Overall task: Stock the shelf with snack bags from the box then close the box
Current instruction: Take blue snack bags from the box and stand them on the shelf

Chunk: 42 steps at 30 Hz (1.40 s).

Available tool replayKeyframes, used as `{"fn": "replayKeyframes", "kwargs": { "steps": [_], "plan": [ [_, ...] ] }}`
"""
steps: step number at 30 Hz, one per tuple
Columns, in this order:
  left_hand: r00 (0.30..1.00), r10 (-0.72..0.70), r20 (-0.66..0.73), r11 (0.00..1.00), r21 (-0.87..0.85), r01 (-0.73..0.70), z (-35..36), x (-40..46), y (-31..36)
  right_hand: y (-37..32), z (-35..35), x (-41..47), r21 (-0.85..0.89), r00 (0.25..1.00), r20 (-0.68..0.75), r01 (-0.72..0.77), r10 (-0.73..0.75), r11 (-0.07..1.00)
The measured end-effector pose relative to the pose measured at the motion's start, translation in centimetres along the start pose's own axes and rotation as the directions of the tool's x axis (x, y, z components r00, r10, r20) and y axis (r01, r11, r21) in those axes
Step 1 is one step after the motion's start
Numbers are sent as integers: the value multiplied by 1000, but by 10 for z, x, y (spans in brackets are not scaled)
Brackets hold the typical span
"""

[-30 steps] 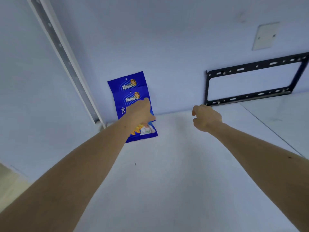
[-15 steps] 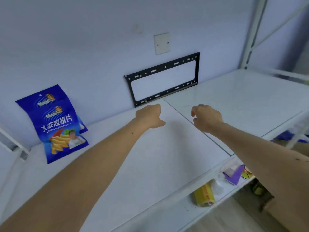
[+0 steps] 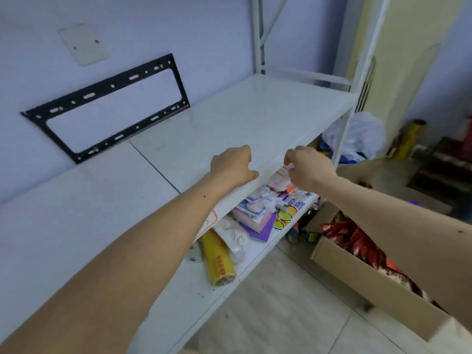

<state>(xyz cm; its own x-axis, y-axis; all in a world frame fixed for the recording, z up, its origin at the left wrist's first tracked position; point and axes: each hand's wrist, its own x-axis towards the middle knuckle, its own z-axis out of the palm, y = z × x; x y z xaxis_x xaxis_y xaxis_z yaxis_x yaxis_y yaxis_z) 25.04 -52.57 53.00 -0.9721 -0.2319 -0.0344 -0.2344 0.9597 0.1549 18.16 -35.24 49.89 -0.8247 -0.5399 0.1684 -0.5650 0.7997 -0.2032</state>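
The white shelf (image 3: 255,111) runs from lower left to upper right along the wall. My left hand (image 3: 233,166) hangs over the shelf's front edge with fingers loosely curled and holds nothing. My right hand (image 3: 307,167) is beside it, just past the edge, fingers also loosely curled and empty. The open cardboard box (image 3: 357,274) stands on the floor at the lower right, under my right forearm. Red snack bags (image 3: 350,236) fill it. The blue snack bag is out of view.
A lower shelf (image 3: 194,292) carries a yellow roll (image 3: 217,259), a purple booklet (image 3: 258,226) and several small packets. A black metal bracket (image 3: 107,106) hangs on the wall. A white plastic bag (image 3: 360,135) and dark crates (image 3: 444,164) sit on the floor to the right.
My left hand let go of the blue bag, which stays leaning on the wall. My view swung right and down; both hands moved from the shelf's back to its front edge.
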Motion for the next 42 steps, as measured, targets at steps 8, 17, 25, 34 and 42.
{"fn": "replayKeyframes", "kwargs": {
  "steps": [8, 17, 25, 34, 42],
  "plan": [
    [981, 186, 52, 983, -2, -186, 71, 61, 114, 135, 18, -18, -11, 984, -5, -176, 176, 984],
    [943, 285, 173, 958, -25, -286, 127, 145, 209, 266, 15, -19, -54, 939, 95, -328, 332, 943],
    [907, 323, 270, 945, -40, -325, 183, 176, 293, 372, 32, -24, -62, 903, 164, -393, 398, 918],
    [941, 147, 306, 986, -117, -116, 252, 180, 379, 490, 61, -24, -103, 919, 302, -235, 255, 967],
    [938, 27, 346, 986, -165, 33, 328, 168, 417, 557, 111, -32, -103, 895, 404, -162, 190, 981]
  ]
}}
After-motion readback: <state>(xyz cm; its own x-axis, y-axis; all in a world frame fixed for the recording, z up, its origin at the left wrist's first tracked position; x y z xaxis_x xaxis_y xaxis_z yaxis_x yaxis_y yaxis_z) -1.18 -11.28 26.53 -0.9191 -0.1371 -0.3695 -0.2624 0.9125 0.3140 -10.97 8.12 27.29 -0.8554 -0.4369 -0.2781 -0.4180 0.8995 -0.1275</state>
